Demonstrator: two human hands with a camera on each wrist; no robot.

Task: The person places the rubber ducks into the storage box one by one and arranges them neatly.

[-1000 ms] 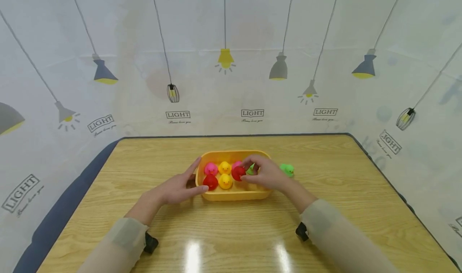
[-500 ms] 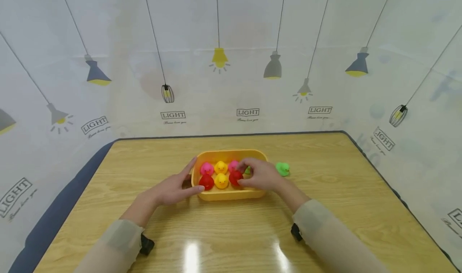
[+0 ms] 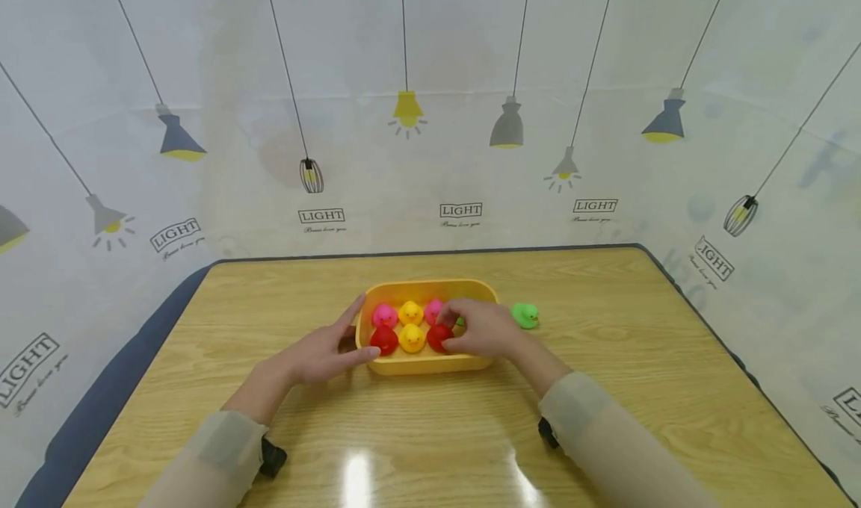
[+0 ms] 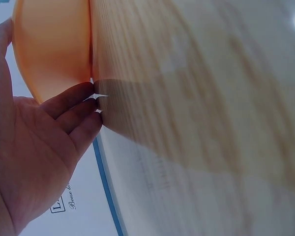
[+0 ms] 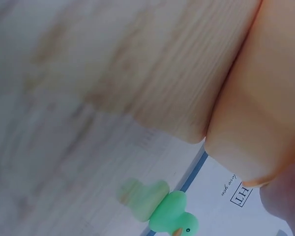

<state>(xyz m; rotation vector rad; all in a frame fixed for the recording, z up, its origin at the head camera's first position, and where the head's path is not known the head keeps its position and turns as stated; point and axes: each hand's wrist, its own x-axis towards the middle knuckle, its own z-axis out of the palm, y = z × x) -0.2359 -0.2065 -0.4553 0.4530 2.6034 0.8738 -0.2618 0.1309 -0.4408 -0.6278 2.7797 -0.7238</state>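
A yellow plastic tub (image 3: 430,366) holds several small rubber ducks in two rows. At its left end my left hand (image 3: 329,351) rests with fairly straight fingers against the outer wall; in the left wrist view the fingertips (image 4: 91,88) reach the tub's foot at the table. My right hand (image 3: 487,329) reaches over the right end and pinches a red rubber duck (image 3: 439,338) low inside, in the front row. Left of it stand a yellow duck (image 3: 412,338) and another red duck (image 3: 383,340). Behind are pink and yellow ducks, plus a green one mostly hidden by my right hand.
A green rubber duck (image 3: 525,315) stands on the wooden table (image 3: 417,433) just right of the tub; it shows in the right wrist view too. A white wall cloth (image 3: 377,239) printed with lamps rises behind and beside the table.
My right hand has lowered the red duck toward the tub's floor, into line with the front row. The left hand stays at the tub's end. The head view has shifted slightly.
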